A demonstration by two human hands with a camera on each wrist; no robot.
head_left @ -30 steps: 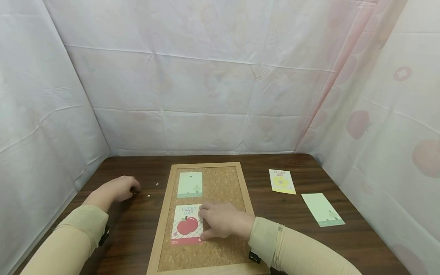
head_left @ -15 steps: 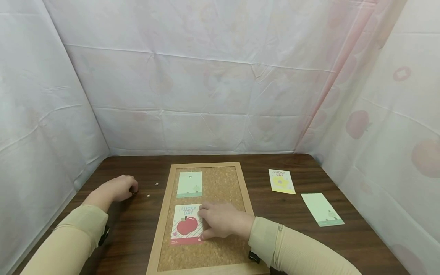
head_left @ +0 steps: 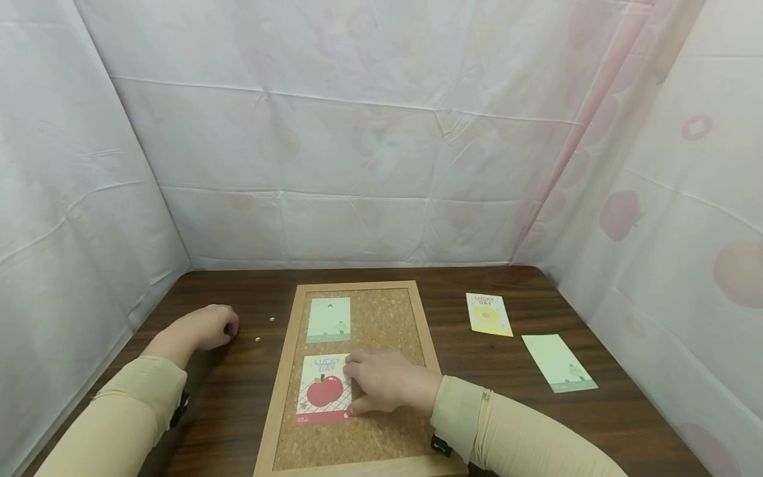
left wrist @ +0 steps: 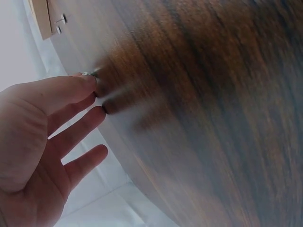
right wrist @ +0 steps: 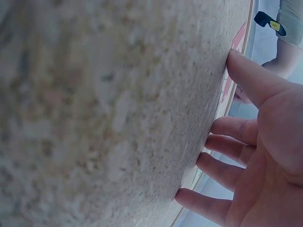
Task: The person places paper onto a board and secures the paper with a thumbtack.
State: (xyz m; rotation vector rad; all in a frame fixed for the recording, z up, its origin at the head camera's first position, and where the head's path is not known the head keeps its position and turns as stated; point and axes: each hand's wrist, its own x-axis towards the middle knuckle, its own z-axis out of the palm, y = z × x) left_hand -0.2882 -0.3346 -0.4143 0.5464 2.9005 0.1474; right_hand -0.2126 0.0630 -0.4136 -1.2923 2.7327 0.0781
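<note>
I can read "LUCKY DAY" in blue across the top of the apple card (head_left: 324, 391), and the same 2 words in a darker print on the yellow card (head_left: 489, 315); the small lettering in the apple card's red strip is beyond me. The apple card lies on the lower left part of the board (head_left: 384, 318), below a green card (head_left: 329, 324), so the wooden frame has 2 cards inside it. The right hand (head_left: 384, 381) rests over the apple card's right edge and on the cork, thumb and fingers spread wide, gripping nothing. From the head view I couldn't tell what the left hand (head_left: 205, 328) holds, but the left wrist view shows thumb and forefinger in a narrow pinch on a small shiny object (left wrist: 88, 73), mostly hidden. 2 tacks (head_left: 258, 339) sit on the table (head_left: 232, 411) between that hand and the board. My right wrist view adds a dark band (right wrist: 270, 22) at the left sleeve, its yellow label too small to read. The yellow card and a second green card (head_left: 559, 363) lie right of the board.
</note>
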